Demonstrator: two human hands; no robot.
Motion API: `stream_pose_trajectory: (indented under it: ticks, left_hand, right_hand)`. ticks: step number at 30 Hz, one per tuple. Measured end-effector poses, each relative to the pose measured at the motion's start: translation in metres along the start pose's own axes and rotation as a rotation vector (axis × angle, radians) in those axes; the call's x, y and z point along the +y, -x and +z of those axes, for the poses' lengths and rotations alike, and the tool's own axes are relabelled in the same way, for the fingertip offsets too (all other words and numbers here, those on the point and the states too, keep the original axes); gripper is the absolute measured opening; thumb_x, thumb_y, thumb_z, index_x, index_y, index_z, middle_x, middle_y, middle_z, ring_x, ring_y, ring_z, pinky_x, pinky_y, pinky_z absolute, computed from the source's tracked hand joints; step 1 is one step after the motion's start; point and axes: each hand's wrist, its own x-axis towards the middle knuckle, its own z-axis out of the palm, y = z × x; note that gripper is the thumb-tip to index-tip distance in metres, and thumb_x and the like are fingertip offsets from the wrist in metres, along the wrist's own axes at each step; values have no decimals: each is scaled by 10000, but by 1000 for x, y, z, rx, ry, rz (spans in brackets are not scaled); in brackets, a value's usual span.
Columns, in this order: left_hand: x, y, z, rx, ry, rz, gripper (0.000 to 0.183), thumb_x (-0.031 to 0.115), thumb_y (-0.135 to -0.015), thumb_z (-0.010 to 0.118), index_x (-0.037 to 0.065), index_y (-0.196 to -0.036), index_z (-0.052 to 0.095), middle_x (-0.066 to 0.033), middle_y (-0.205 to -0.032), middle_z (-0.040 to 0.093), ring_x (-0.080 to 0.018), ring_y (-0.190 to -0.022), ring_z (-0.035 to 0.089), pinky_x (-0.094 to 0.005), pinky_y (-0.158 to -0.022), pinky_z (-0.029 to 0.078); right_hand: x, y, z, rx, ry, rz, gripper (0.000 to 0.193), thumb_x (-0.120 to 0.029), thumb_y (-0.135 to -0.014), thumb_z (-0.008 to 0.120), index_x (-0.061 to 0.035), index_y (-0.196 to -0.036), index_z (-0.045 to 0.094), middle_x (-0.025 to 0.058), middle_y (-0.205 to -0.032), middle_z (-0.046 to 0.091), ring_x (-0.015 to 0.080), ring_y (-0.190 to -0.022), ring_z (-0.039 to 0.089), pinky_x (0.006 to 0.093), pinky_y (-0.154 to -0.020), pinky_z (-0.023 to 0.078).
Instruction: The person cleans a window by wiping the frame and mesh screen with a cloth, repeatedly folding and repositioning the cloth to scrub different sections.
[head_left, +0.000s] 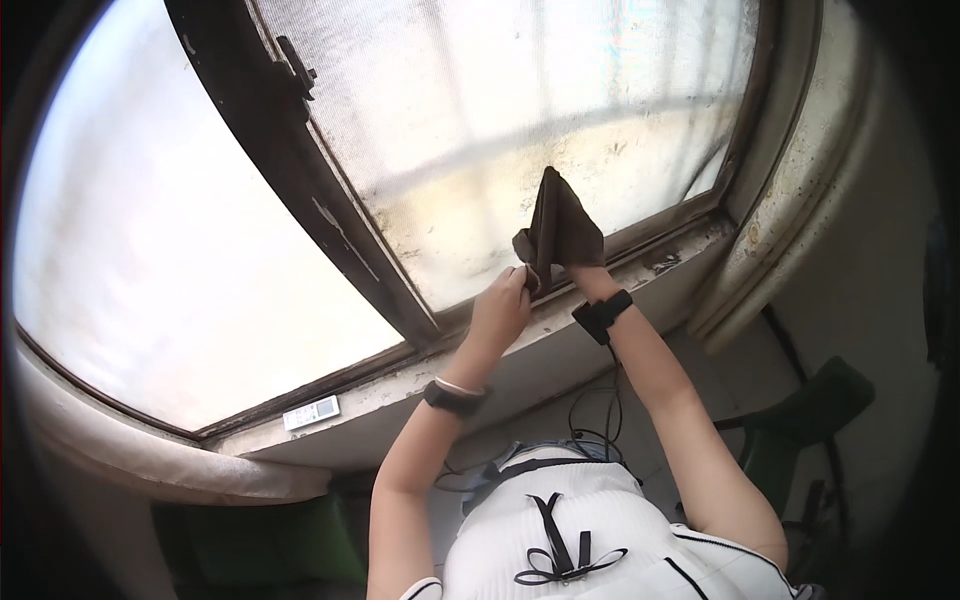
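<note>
A dark brown piece that looks like a cloth or soft pouch (573, 222) stands up in a pointed, folded shape in front of the window. My left hand (502, 305) is closed, pinching its lower left edge near a small lighter-edged fold. My right hand (590, 279) reaches into or behind the lower right of the brown piece; only the part by the wrist shows, and its fingers are hidden. Both hands are just over the window sill (560, 318).
A frosted window pane (480, 120) in a dark frame (290, 180) with a latch (296, 68) is ahead. A white remote control (312, 412) lies on the sill at left. Curtains (800, 200) hang at both sides. A green chair (800, 420) and thin cables (597, 405) are lower right.
</note>
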Motion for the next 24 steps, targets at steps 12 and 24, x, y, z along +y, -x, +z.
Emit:
stream_pose_trajectory:
  ticks: [12, 24]
  left_hand:
    - [-20, 34, -7, 12, -4, -157, 376, 350, -784, 596, -9, -896, 576, -194, -763, 616, -356, -750, 593, -415, -649, 468]
    - [-16, -3, -119, 499, 737, -353, 237, 113, -818, 543, -49, -987, 507, -86, -820, 555, -124, -667, 557, -251, -546, 533]
  right_hand:
    - [-94, 34, -60, -532, 77, -258, 404, -374, -771, 542, -86, -1052, 497, 136, -949, 602, 316, -855, 598, 394, -698, 480]
    - [-62, -27, -21, 35, -1020, -459, 293, -185, -818, 609, -21, -1051, 541, 94, -1012, 584, 133, -969, 530, 286, -796, 459]
